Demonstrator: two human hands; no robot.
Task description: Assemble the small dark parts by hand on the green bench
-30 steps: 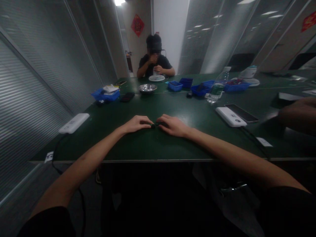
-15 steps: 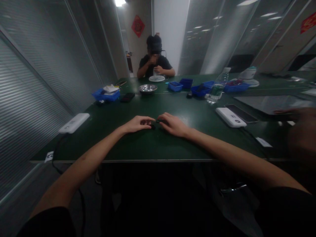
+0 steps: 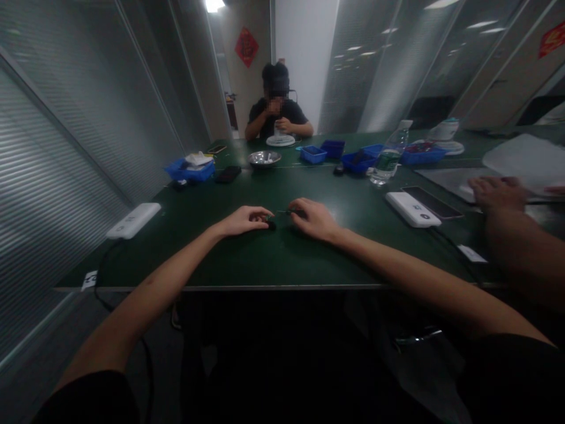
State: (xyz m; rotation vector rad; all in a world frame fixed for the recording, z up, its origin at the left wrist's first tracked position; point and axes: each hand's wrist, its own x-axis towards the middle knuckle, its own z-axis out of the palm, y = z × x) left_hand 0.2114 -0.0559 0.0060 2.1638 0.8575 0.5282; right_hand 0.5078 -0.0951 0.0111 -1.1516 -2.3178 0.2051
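Note:
Low over the green table, my left hand has thumb and fingers closed on a small black part, whose kind I cannot make out. Facing it, my right hand grips what looks like a small screwdriver. Its slim metal shaft points left toward the left fingertips, with a short gap between. The right fingers hide most of its handle.
Beyond the hands are a metal bowl, a black case and blue trays. A water bottle, a white power bank and a co-worker's hand are to the right. Another power bank lies left.
My right hand has drawn slightly right, away from my left hand, baring the metal shaft. At the right, the co-worker's hand has moved forward, and a white sheet has come into view.

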